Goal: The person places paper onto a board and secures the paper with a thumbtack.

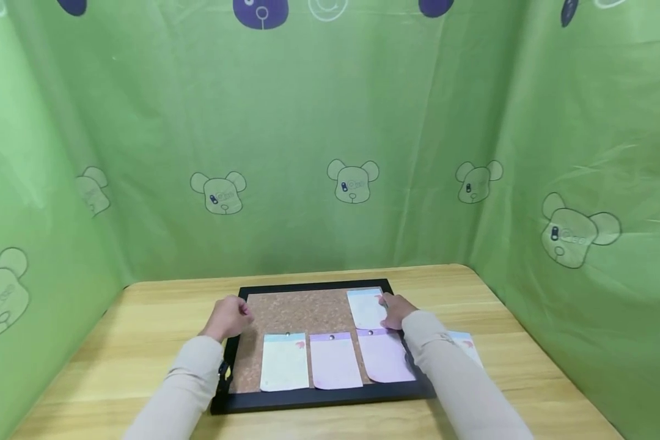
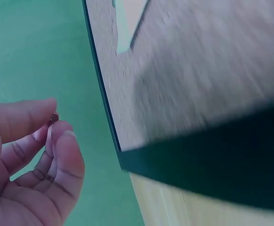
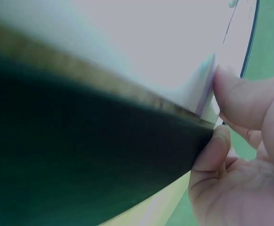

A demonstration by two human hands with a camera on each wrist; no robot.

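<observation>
A cork board [image 1: 299, 311] in a black frame lies on the wooden table. Over its left edge, my left hand [image 1: 229, 316] pinches a small thumbtack [image 2: 55, 117] between thumb and fingertip. My right hand [image 1: 398, 309] holds the right edge of a blue-topped paper sheet [image 1: 365, 309] at the board's upper right. In the right wrist view, the thumb [image 3: 236, 96] lies on the sheet's edge and fingertips touch the board's frame. Below are a blue-topped sheet [image 1: 285, 363] and two purple-topped sheets [image 1: 337, 365], [image 1: 386, 360], each with a round tack at its top.
Another blue-topped sheet [image 1: 466, 343] lies on the table [image 1: 528, 373] to the right of the board, partly hidden by my right sleeve. Green curtains [image 1: 286, 238] with bear prints stand behind the table and at both sides.
</observation>
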